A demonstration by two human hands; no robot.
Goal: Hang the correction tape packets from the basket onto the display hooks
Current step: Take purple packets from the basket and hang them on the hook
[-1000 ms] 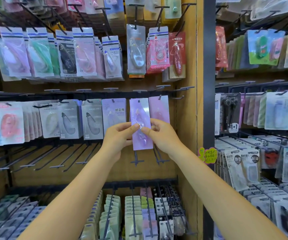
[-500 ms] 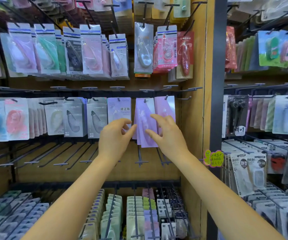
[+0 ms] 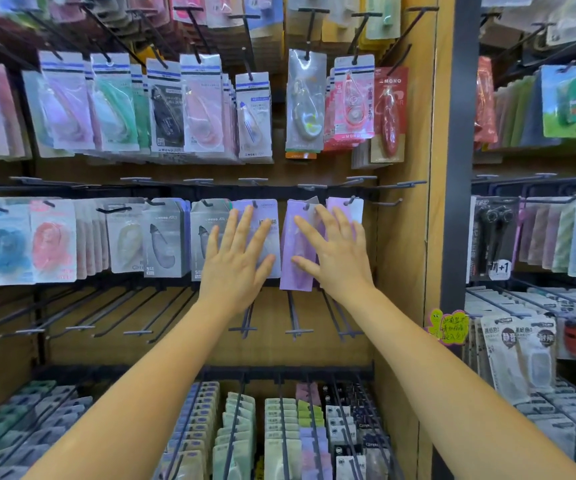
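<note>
A purple correction tape packet (image 3: pixel 295 251) hangs on a display hook (image 3: pixel 306 204) in the middle row. My right hand (image 3: pixel 335 254) lies flat with straight, spread fingers against this packet and the lilac packets (image 3: pixel 345 207) to its right. My left hand (image 3: pixel 236 261) is also flat, fingers spread, pressing on the lavender packet (image 3: pixel 266 211) one hook to the left. Neither hand holds anything. The basket is out of view.
Grey packets (image 3: pixel 165 237) and pastel ones (image 3: pixel 51 240) fill the middle row to the left. Bare hooks (image 3: pixel 137 317) jut out below it. More packets hang above (image 3: pixel 203 102) and on the right-hand rack (image 3: pixel 522 348). A wooden side panel (image 3: pixel 404 237) bounds the bay.
Both hands pinched the purple packet a second ago, then let it go on its hook. Now both are flattened, fingers spread, higher against the hanging packets.
</note>
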